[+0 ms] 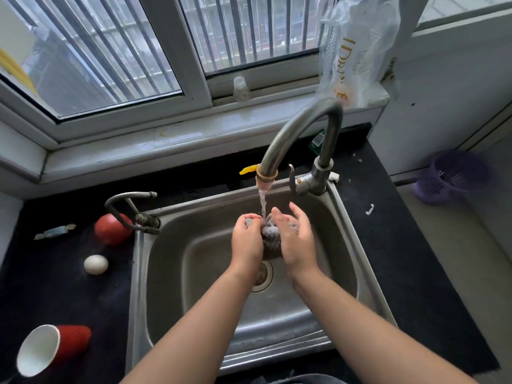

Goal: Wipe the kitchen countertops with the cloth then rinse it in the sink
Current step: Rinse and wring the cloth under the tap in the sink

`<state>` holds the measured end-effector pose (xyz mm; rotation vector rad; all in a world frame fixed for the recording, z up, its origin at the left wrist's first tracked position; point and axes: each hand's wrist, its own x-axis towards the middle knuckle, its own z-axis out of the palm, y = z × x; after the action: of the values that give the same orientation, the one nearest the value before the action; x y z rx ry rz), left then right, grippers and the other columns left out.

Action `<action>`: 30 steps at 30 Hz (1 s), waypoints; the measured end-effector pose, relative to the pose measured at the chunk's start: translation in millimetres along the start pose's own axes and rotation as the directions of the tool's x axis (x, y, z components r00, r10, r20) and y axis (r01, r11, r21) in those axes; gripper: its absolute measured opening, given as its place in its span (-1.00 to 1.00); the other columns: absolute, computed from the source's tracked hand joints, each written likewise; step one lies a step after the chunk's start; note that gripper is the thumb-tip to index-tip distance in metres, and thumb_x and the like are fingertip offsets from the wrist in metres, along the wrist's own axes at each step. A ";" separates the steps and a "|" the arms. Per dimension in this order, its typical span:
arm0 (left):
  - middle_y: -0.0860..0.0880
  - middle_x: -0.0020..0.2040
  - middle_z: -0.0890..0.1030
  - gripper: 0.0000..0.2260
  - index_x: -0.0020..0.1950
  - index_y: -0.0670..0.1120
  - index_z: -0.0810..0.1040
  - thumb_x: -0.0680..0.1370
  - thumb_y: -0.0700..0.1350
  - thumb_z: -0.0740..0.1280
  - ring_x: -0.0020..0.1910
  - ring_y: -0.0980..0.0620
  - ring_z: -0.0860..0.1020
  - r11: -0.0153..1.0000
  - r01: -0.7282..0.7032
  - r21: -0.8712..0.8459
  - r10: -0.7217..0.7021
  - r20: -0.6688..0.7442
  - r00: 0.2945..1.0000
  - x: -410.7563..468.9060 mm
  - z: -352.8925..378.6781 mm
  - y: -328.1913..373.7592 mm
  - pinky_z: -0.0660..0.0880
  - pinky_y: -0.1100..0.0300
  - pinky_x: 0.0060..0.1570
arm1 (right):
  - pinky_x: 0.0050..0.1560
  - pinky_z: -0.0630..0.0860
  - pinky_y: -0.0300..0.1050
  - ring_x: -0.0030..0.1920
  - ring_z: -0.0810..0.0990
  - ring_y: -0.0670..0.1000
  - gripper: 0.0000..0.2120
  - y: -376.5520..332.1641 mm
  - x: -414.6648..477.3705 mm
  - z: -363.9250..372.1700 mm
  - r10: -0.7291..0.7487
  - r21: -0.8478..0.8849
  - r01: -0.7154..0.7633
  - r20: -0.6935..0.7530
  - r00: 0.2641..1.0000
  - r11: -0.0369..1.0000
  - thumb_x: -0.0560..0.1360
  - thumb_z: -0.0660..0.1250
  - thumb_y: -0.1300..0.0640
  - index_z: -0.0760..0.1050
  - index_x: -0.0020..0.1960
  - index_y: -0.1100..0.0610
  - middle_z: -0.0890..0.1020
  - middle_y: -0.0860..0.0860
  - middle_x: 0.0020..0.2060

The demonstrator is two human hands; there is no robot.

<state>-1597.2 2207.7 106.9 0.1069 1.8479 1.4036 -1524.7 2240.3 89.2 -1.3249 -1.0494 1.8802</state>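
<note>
From the head camera, the rinsing step is going on: the left hand [246, 241] is gripping the grey cloth [271, 239] while the right hand [297, 239] is pressing it, fingers fairly straight, under the tap [302, 128] over the sink [144, 273]; squeezing it out is likely coming next

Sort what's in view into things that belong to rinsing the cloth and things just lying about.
In use: cloth, gripped by the left hand and pressed by the right hand; running tap; sink.
Lying about: tomato, egg, red cup, purple basket, small bottle, plastic bag.
</note>
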 end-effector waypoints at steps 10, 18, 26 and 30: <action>-0.12 0.06 0.65 -0.36 0.14 -0.01 0.59 0.47 0.41 -0.02 -0.04 -0.11 0.60 0.919 0.393 -0.017 -0.383 0.194 0.903 -40.8 -0.7 -1.1 0.53 -0.03 -0.10 | -0.20 0.62 -0.04 -0.26 0.66 0.01 -0.84 -16.4 -30.2 -15.3 -0.343 -0.110 0.333 -0.090 0.935 0.936 0.32 0.51 0.24 0.58 -0.20 0.03 0.67 0.02 -0.29; -0.17 -0.14 0.68 -0.59 -0.04 -0.17 0.62 0.57 0.15 0.20 -0.17 -0.12 0.63 0.911 0.324 -0.255 -0.314 0.081 0.946 -50.0 -1.0 -4.6 0.54 0.12 -0.23 | -0.34 0.51 -0.07 -0.42 0.51 -0.02 -0.73 -6.0 -44.5 -8.5 -0.378 -0.172 0.373 -0.002 0.926 0.912 0.34 0.50 0.03 0.43 -0.36 0.05 0.54 -0.01 -0.47; 0.06 -0.45 0.39 -0.69 -0.35 -0.02 0.31 0.60 -0.07 0.16 -0.44 0.09 0.34 0.914 -0.311 0.260 0.345 -0.100 0.933 -48.6 -11.1 -15.1 0.30 0.20 -0.40 | -0.24 0.44 -0.08 -0.37 0.48 0.02 -0.57 -4.6 -29.4 7.8 -0.051 -0.240 0.022 -0.112 0.992 0.971 0.59 0.10 -0.01 0.38 -0.40 0.13 0.50 0.00 -0.48; 0.08 -0.41 0.41 -0.87 -0.19 -0.02 0.36 0.51 -0.04 0.08 -0.42 0.12 0.37 0.817 -0.467 0.338 0.491 0.017 0.871 -44.3 -15.2 -17.1 0.30 0.16 -0.35 | -0.27 0.40 -0.04 -0.39 0.43 0.07 -0.47 -7.9 -23.3 10.8 0.118 -0.227 -0.130 -0.065 0.991 0.965 0.56 0.09 0.00 0.38 -0.56 0.10 0.46 0.01 -0.53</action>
<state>-1570.1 2167.2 117.2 0.7542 2.2057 1.4118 -1527.3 2222.3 109.0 -1.5954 -1.2132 1.8462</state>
